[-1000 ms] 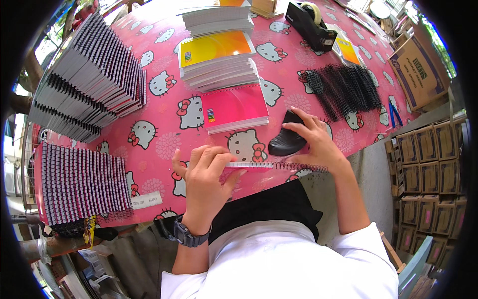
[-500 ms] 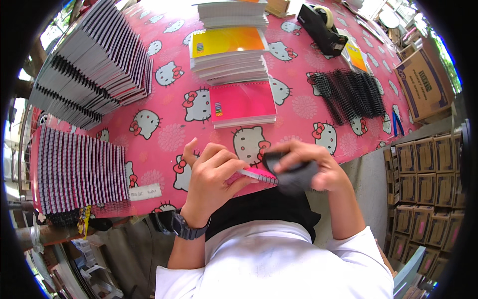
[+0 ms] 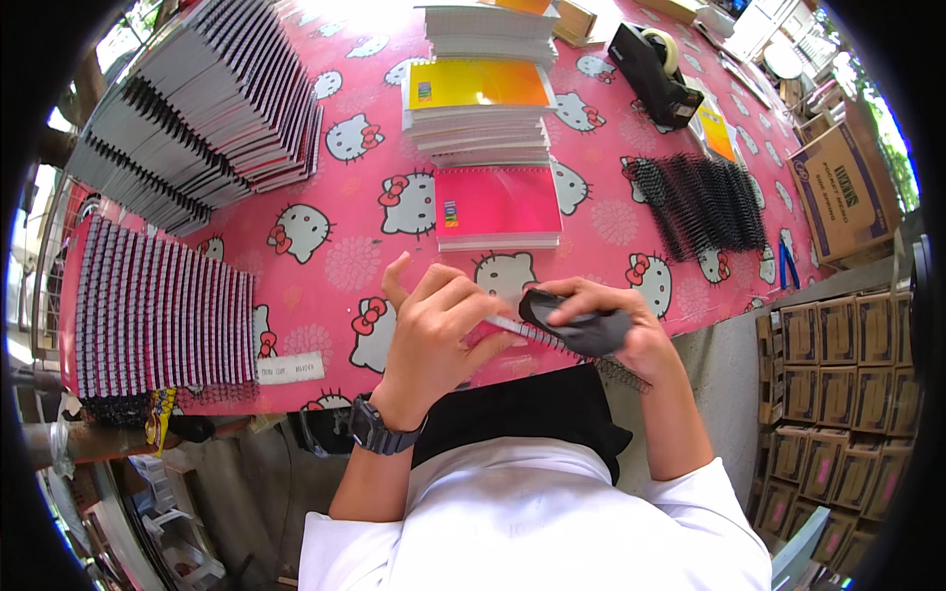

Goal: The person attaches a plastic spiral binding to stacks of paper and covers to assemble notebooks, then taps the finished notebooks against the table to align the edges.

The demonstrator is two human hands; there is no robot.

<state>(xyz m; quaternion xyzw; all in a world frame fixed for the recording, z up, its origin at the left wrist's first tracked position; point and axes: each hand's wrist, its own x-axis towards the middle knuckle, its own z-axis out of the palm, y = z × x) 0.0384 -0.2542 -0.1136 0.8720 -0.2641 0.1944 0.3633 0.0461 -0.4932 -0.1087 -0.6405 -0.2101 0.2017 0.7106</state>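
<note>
My left hand, wearing a dark wristwatch, pinches a small notepad seen edge-on near the table's front edge. A black wire coil runs along the notepad's edge, and its loose end hangs past my right hand. My right hand grips a dark, rounded, flat pad with the thumb over its top, against or just above the coil. Just beyond my hands lies a short stack of pink-covered notepads.
Stacks of yellow-covered pads, coil-bound notebooks and bound pads line the table. At right are black coils, blue-handled pliers, a tape dispenser and a carton. Stacked boxes stand beside the table.
The black pad, smeared by motion earlier, now shows more sharply and tilts differently. Less of the notepad's pink face shows. The table scene has shifted slightly in the picture.
</note>
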